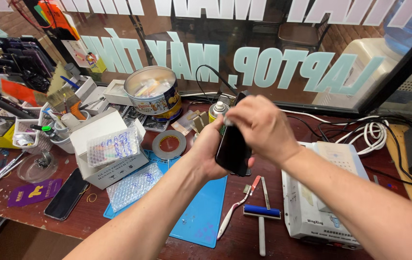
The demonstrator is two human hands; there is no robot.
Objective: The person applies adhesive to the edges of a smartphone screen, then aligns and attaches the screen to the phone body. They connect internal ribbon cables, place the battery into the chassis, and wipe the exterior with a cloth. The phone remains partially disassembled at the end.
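Mid-frame above the blue mat (201, 212), left hand (208, 154) wraps its fingers round a dark phone (232, 150) w/ screen tilted up, likely to steady it, while right hand (261, 126) pinches down at its top edge.

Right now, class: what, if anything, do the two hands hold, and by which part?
Left hand grips the glossy black smartphone by its lower side edges; right hand pinches its top end.

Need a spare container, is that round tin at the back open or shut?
Open: the round tin has no lid on, and small items show inside.
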